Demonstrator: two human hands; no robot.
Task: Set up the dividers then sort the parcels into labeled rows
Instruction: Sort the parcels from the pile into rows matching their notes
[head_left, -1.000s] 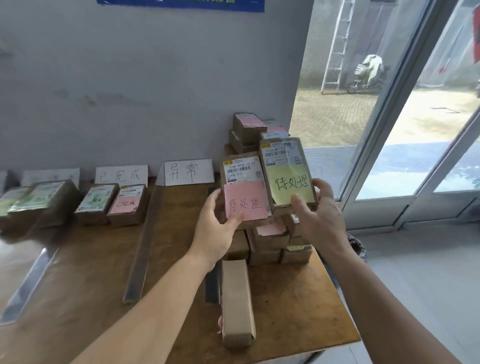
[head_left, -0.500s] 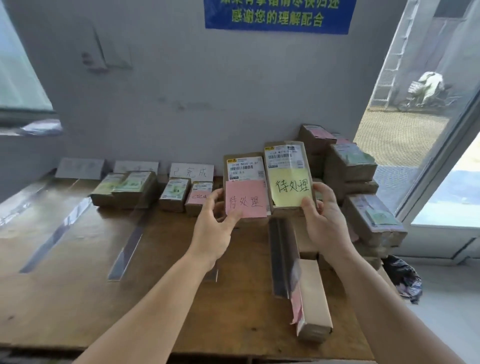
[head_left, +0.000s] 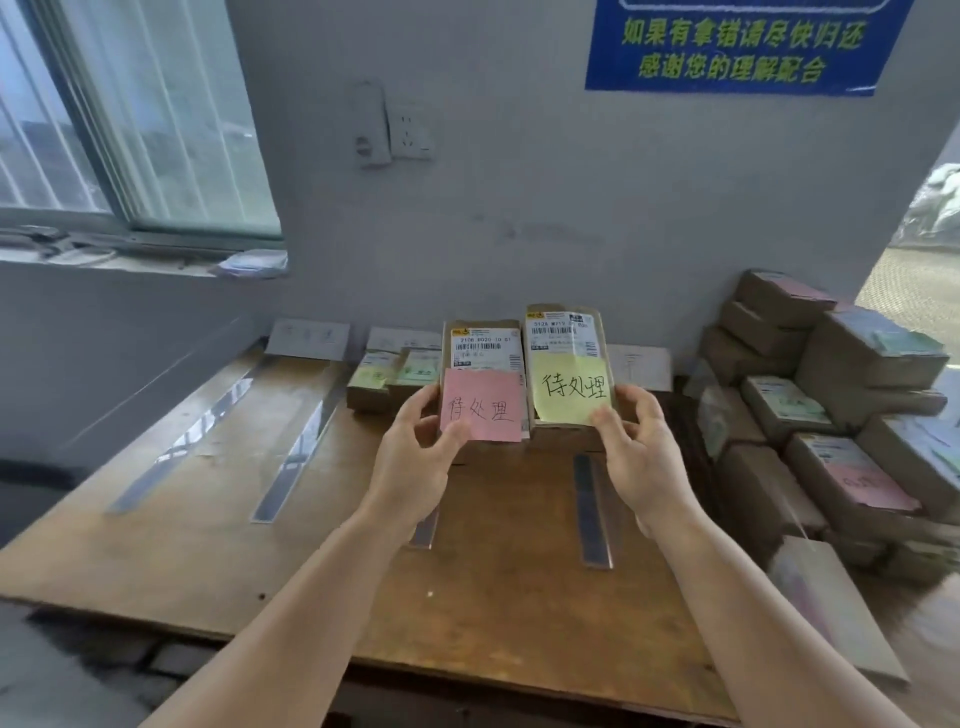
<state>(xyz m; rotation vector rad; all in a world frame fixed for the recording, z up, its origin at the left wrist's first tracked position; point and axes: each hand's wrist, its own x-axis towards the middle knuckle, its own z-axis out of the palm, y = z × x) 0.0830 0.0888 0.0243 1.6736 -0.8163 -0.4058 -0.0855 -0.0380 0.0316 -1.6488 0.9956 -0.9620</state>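
At frame centre, above the tabletop (head_left: 493, 597), two small cardboard parcels stand side by side: the left hand (head_left: 415, 467) pinches the pink-noted parcel (head_left: 483, 379) at its lower left corner, the right hand (head_left: 636, 457) pinches the yellow-noted parcel (head_left: 566, 364) at its lower right. They look light and stiff, best gripped by the edges, clear of the loose notes. Sorted parcels (head_left: 392, 379) sit behind left, metal dividers (head_left: 589, 509) lie below, and an unsorted stack (head_left: 831, 415) crowds the right.

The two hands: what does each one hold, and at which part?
The left hand grips the pink-note parcel at its lower left edge. The right hand grips the yellow-note parcel at its lower right corner.
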